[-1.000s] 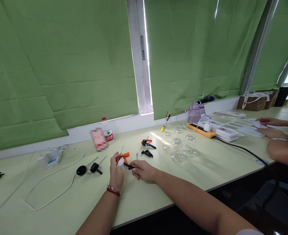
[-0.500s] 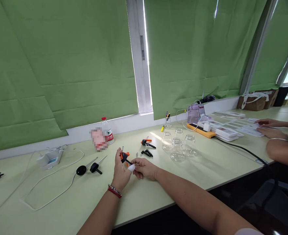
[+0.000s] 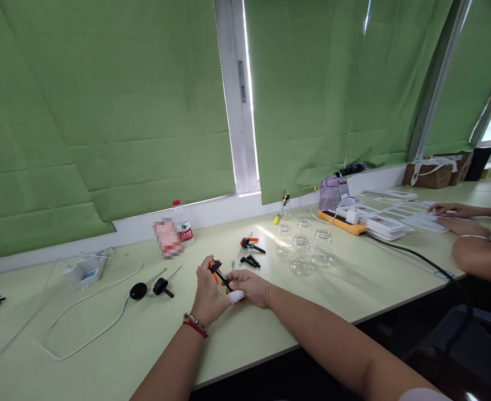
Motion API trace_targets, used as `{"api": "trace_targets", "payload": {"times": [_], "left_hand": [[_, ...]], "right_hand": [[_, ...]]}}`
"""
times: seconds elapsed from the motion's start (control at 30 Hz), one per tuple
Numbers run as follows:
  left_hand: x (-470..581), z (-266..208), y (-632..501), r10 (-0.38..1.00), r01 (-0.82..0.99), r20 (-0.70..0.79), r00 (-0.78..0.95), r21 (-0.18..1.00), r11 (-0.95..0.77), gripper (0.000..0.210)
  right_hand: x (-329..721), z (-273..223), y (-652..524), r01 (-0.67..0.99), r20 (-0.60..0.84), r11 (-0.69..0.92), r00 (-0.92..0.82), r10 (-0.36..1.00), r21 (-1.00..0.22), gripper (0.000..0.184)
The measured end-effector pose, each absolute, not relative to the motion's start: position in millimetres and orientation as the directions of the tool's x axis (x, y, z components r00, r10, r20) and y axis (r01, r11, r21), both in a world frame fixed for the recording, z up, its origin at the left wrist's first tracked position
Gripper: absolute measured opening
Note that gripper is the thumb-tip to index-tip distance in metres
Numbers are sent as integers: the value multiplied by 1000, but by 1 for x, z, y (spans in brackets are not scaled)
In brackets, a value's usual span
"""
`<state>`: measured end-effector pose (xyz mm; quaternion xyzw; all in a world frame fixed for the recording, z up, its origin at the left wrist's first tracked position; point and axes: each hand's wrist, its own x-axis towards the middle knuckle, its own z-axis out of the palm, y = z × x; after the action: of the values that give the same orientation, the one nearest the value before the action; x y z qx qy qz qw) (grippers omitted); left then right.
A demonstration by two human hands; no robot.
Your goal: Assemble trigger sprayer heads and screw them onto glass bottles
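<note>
My left hand [image 3: 209, 289], its thumb wrapped in white, grips a black-and-orange part with a black stem [image 3: 220, 274]. At the stem's lower end, the closed fingers of my right hand [image 3: 250, 288] pinch it; the fingertips are partly hidden. A similar black-and-orange part [image 3: 250, 244] lies on the table beyond my hands, with small black pieces [image 3: 250, 260] in front of it. To the left of my hands rest a black knob with a metal rod [image 3: 160, 286] and a round black piece with a rod [image 3: 138, 291].
Several clear glass jars [image 3: 302, 257] stand right of my hands. Behind are a red-capped bottle [image 3: 186, 225], a yellow-handled screwdriver [image 3: 277, 218] and a purple jug [image 3: 329, 194]. An orange power strip [image 3: 342, 221] lies beside paper stacks [image 3: 387, 227]. Another person's hands [image 3: 462, 223] rest on papers at right.
The black-and-orange part has tilted in my hands, its stem now pointing more downward to the right. My left thumb has shifted right toward my right fingers.
</note>
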<state>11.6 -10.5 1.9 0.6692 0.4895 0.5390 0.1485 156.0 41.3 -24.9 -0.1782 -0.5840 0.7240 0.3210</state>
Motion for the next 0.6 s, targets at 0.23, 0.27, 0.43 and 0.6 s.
{"api": "trace_targets", "payload": {"times": [0.23, 0.27, 0.43, 0.6], "left_hand": [[5, -3, -5, 748, 560, 664, 18, 613, -558, 95], [5, -3, -5, 741, 563, 670, 30, 601, -566, 94], [7, -1, -6, 750, 601, 656, 81, 568, -562, 102], [3, -4, -4, 778, 659, 615, 127, 534, -530, 113]], "right_hand": [[157, -23, 40, -295, 126, -167, -761, 636, -941, 34], [157, -23, 40, -297, 120, -179, -763, 636, -938, 35], [157, -24, 40, -297, 102, -223, -780, 618, -928, 39], [158, -23, 39, -289, 96, -223, -784, 613, -931, 38]]}}
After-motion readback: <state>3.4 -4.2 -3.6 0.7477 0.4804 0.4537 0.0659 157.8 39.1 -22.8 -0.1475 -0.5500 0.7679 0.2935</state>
